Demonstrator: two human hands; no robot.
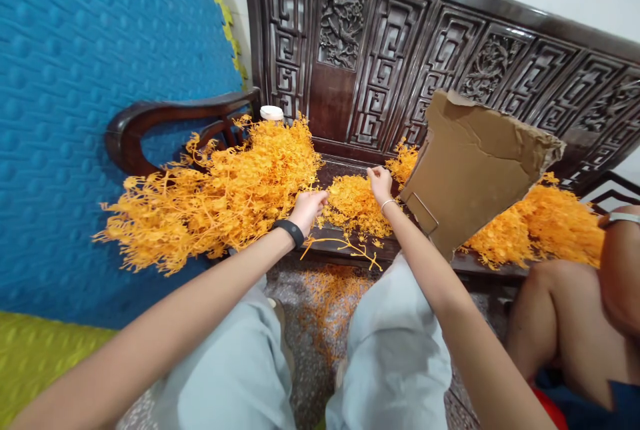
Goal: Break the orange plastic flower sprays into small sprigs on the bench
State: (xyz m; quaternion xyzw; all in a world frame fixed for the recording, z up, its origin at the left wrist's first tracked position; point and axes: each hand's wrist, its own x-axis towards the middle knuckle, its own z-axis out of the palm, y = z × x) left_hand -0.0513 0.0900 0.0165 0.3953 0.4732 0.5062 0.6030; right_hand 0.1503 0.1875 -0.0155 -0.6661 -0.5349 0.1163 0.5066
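Orange plastic sprigs lie in heaps on a dark carved wooden bench. My left hand is closed on the edge of the big left heap, a black band on its wrist. My right hand pinches a sprig at the top of the small middle pile; a thin bracelet sits on that wrist. A single loose sprig lies at the bench's front edge between my arms.
A torn cardboard sheet leans over another orange heap at the right. Another person's bare knee and arm are at far right. A blue padded mat stands left. More sprigs litter the floor between my knees.
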